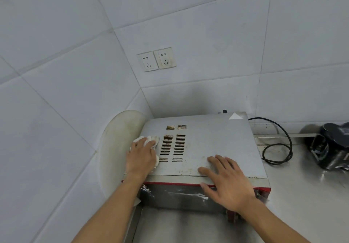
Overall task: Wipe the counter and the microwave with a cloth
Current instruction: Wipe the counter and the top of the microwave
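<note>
Nearest to me are two bare forearms reaching up from the bottom edge, each ending in a hand on the grey metal microwave [207, 140] with its red front trim. Over on my left hand [140, 156], the fingers [146, 142] are bent down over a white crumpled cloth [153, 139], holding it bunched against the microwave's top near the left edge; cloth pokes out just past the fingertips and again under the thumb side of the palm. Just to the right of those fingers run the rust-stained vent slots [172, 145], close to the cloth. Over on my right hand [226, 184], the fingers [217, 160] are straight and spread wide, lying flat on the top panel near its front edge and holding nothing, while the thumb hangs over the front lip by the red trim. Between the two sets of fingertips the panel shows brown specks. Left of the cloth-holding fingers, a pale round plate-like disc [117, 139] leans between the microwave and the white tiled wall [56, 91]. Well above the fingers, two white wall sockets [156, 59] sit side by side. Right of the spread fingers, past the microwave's edge, a black power cord [277, 148] loops on the stainless steel counter [302, 205], and a black appliance [330, 146] stands farther right, blurred.
</note>
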